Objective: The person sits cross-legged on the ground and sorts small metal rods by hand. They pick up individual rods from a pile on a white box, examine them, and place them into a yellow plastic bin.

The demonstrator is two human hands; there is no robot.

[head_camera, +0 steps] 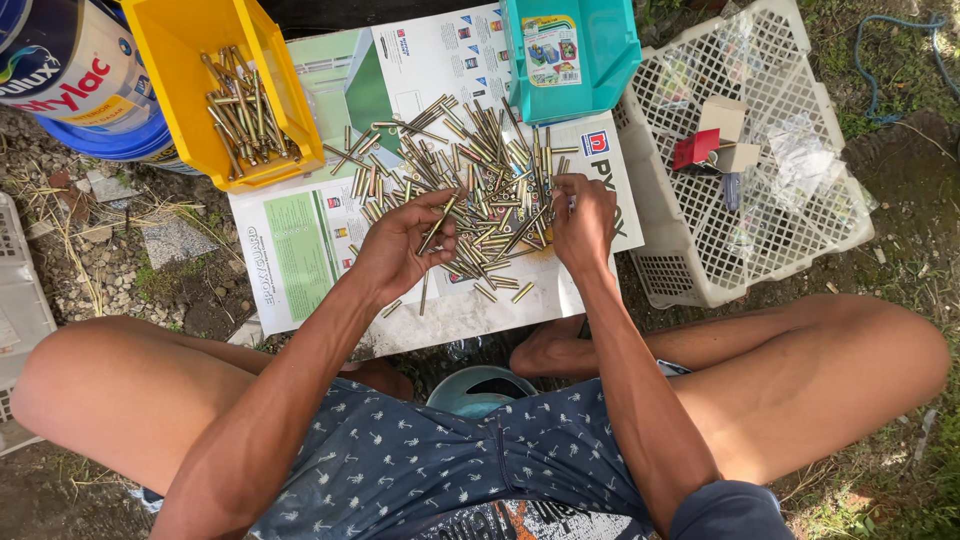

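Observation:
A heap of brass-coloured bolts [480,180] lies spread on a flattened cardboard sheet [300,250] on the ground. My left hand [400,245] is palm up at the heap's near left edge and holds a few bolts [437,225] across its fingers. My right hand [583,222] rests fingers-down on the heap's right edge, fingertips pinching at a bolt there. A yellow bin [180,60] at the far left holds several more bolts [240,115]. A teal bin [580,60] stands beyond the heap.
A white plastic lattice crate [690,250] on the right holds small boxes and clear bags. Paint buckets [80,80] stand at the far left. My crossed legs frame the near side, and a teal round object [475,390] sits between them. Dirt and grass surround.

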